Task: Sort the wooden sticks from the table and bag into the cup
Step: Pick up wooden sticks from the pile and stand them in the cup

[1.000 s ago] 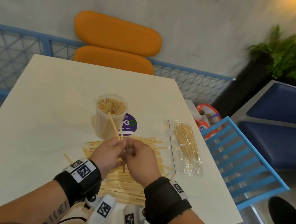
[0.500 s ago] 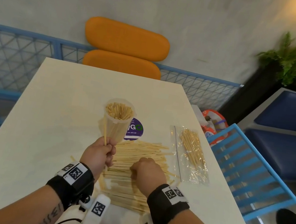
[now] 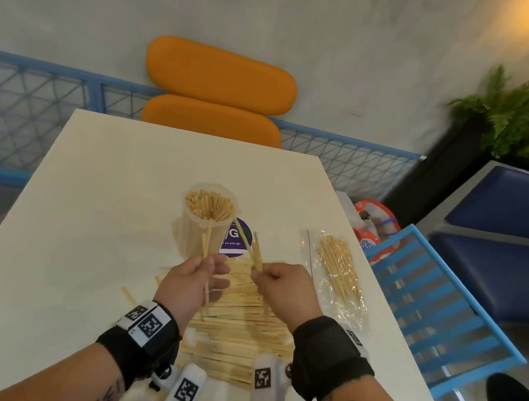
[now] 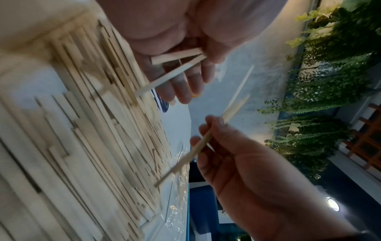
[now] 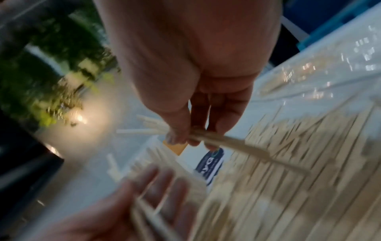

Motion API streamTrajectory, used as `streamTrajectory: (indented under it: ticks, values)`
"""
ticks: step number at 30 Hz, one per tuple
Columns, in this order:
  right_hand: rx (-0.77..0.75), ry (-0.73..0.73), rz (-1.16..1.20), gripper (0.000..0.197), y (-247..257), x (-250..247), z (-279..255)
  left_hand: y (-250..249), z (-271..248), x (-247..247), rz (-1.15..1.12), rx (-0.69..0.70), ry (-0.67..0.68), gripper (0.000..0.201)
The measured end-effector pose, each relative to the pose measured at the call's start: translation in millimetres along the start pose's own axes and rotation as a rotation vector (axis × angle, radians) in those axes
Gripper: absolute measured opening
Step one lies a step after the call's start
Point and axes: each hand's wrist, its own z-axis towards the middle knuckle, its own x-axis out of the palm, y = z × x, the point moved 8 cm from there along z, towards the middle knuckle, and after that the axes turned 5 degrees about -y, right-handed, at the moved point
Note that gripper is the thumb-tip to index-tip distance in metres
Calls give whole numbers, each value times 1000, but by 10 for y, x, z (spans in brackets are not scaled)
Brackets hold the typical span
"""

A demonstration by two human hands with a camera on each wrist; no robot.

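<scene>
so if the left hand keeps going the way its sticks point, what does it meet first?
Probably the clear cup. The left hand grips sticks that point up toward its rim, already close in the head view. Depth is unclear, so they may be at the wall rather than over the opening.

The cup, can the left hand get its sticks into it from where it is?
Probably yes: the left hand holds its sticks just in front of the cup, whose mouth is open though nearly full.

Right wrist view blurs the stick pile [image 5: 288, 187].
</scene>
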Motion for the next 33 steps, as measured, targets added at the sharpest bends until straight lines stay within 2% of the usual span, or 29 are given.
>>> streamTrajectory:
  ticks: [2, 4, 7, 11, 14, 16, 19, 23, 33]
  values:
    - [32, 89, 129, 13, 76, 106, -70, -4, -45, 137, -4, -19, 60, 26]
    - [-4, 134, 79, 15, 139, 196, -101, 1, -85, 261, -50, -62, 108, 25]
    - [-30, 115, 89, 13, 160, 254, -87, 63, -96, 355, -72, -129, 147, 27]
    - [-14, 111, 132, 13, 140, 321, -81, 46, -52, 313, 6, -100, 126, 28]
    - [-18, 19, 23, 18, 70, 204, -36, -13, 40, 204, -36, -61, 69, 32]
    - [-47, -25, -97, 15, -10, 111, 37, -50, 93, 100, -112, -66, 14, 30]
    - [-100, 61, -404, 22, -153, 187, 174, -83, 93, -18, -132, -53, -27, 27]
    - [-224, 166, -699, 29, -230, 439, 251, -68, 27, -48, -97, -34, 3, 26]
    - [-285, 216, -806, 27, -298, 569, 246, -109, 103, -127, 8, -2, 11, 25]
